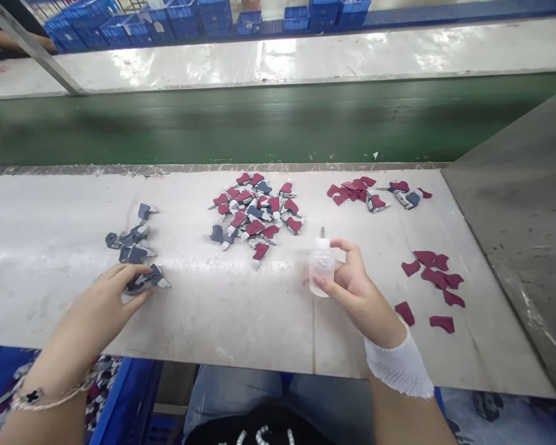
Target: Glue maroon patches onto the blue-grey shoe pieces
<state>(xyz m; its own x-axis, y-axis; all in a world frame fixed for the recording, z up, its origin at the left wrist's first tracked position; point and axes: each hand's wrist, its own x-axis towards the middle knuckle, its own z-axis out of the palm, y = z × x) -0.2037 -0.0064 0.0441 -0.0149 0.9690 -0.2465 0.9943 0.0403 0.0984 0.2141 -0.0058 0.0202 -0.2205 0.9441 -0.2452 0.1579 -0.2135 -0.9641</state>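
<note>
My left hand (115, 287) is at the small pile of dark grey pieces (136, 238) on the left of the white table, its thumb and fingertips closed round a grey piece (154, 278). In my right hand (359, 293) is a small clear bottle (322, 272), upright, with a white cap and a thin metal tip. Beyond and between my hands lies a heap of grey pieces with maroon tops (254, 213). Flat maroon pieces (435, 278) are scattered to the right of my right hand.
More maroon patches (352, 188) and a few grey parts (408, 196) lie at the back right. A green belt (259, 123) runs behind the table (241, 315). A metal panel (528, 216) stands at the right. A blue crate (130, 395) is below left.
</note>
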